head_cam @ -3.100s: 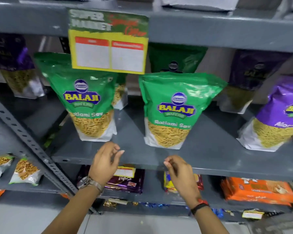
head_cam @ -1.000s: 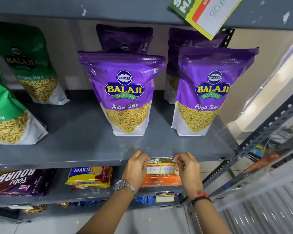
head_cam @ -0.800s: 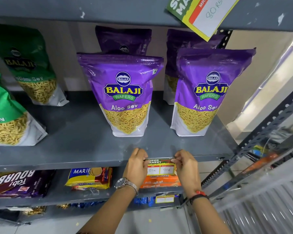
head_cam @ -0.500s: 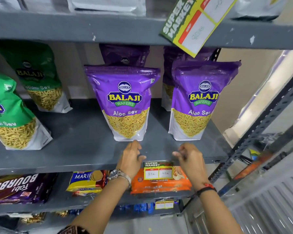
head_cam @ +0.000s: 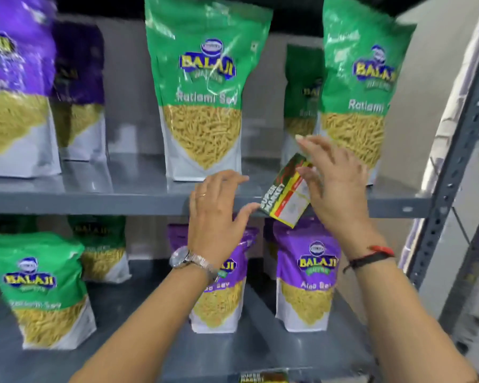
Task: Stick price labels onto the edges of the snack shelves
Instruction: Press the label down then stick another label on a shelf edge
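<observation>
A green, yellow and red price label (head_cam: 284, 199) sits tilted against the grey edge of the upper shelf (head_cam: 94, 201), its top corner rising above the shelf. My right hand (head_cam: 335, 189) covers the label's right side, thumb across its front and the other fingers spread upward. My left hand (head_cam: 216, 217), with a ring and a wristwatch, is open in front of the shelf edge, its thumb tip touching the label's lower left corner. Whether the label is stuck to the edge cannot be told.
Green Ratlami Sev bags (head_cam: 202, 92) stand on the upper shelf right behind my hands. Purple Aloo Sev bags (head_cam: 307, 272) stand on the shelf below. Another label (head_cam: 263, 377) hangs on the lower shelf edge. A perforated metal upright (head_cam: 454, 161) bounds the right side.
My view and both hands have gone up one shelf. The hands left the label on the lower edge and now meet the tilted label on the upper edge.
</observation>
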